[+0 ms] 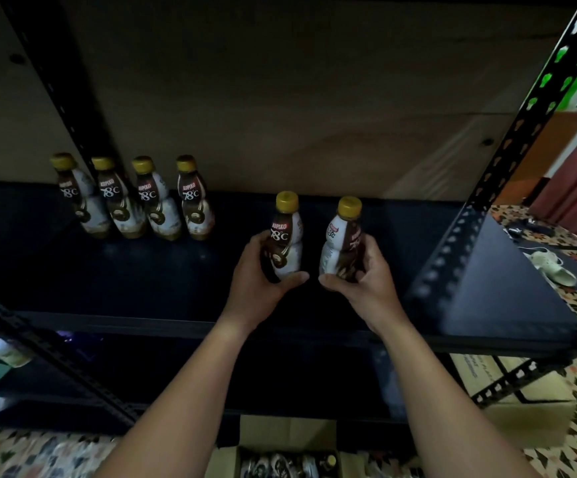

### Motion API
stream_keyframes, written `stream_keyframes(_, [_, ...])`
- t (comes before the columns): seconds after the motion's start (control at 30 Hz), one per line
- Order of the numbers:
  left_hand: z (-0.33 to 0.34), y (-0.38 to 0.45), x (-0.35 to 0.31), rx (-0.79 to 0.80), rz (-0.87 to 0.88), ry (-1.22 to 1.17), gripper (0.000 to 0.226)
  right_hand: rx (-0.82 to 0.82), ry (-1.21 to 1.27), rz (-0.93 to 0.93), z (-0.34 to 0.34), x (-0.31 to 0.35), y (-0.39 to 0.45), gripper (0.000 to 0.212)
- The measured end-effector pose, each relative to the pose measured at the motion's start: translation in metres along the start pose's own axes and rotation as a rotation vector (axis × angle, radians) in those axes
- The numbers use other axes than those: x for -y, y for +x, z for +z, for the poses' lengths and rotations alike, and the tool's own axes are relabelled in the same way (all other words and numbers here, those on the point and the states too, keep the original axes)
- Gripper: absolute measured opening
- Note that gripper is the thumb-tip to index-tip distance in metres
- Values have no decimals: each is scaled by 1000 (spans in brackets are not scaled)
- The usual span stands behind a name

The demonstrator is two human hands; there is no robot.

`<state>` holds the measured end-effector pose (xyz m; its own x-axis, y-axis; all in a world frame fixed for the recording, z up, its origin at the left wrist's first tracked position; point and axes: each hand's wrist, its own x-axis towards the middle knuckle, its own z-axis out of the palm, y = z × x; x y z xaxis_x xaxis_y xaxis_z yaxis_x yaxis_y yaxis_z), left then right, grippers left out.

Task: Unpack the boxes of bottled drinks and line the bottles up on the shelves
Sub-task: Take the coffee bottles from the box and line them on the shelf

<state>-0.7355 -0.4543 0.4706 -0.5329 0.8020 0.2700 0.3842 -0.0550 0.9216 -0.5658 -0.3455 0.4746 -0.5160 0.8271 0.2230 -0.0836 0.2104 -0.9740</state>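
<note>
Dark metal shelf (211,270): four coffee bottles (131,198) already lined up at centre left. Left hand (259,281) and right hand (366,281) each clasp another (frame centre); carton (287,453) below still holds stock.

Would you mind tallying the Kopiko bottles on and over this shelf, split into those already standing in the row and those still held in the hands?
Bottles standing in the row on the shelf: 4
Bottle held in the left hand: 1
Bottle held in the right hand: 1
Total: 6
</note>
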Motion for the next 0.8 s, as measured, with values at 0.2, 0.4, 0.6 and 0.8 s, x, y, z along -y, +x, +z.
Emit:
stream_keyframes(0.2, [-11, 1, 5, 46, -15, -172, 70, -5, -31, -6, -4, -1, -1, 60])
stream_keyframes(0.4, [-5, 0, 3, -39, -1, -143, 69, -48, -30, -33, -1, -1, -1, 56])
stream_keyframes(0.6, [-1, -4, -4, -76, 44, -59, 71, -119, -312, -136, 10, -3, -5, 60])
stream_keyframes(0.8, [-1, -6, -2, -144, 89, 18, 65, -92, -412, -132, 12, -5, -7, 77])
